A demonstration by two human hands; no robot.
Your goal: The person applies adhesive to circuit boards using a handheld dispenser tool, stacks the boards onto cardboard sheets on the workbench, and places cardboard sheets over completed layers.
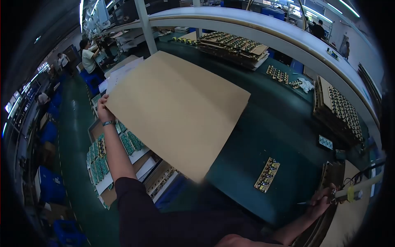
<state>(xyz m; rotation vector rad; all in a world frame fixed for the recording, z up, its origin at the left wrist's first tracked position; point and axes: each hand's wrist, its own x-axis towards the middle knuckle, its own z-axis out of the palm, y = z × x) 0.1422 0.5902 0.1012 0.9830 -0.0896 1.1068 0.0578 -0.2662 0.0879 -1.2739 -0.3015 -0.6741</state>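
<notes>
My left hand (103,108) grips the left corner of a large brown cardboard sheet (177,111), which is lifted and tilted over the left side of the green-topped bench. My right hand (323,200) is low on the right, with its fingers closed around a thin pointed tool (303,203); most of the tool is hidden by the hand. A narrow circuit board (267,175) with yellow and dark components lies on the bench, to the left of and beyond my right hand.
Stacked boards on cardboard (343,107) stand at the right, with more at the back (234,43). Green circuit boards (98,158) lie at lower left. A pale pole with yellow tape (352,192) and cables is beside my right hand. A shelf (255,22) spans above. A person (88,57) sits far left.
</notes>
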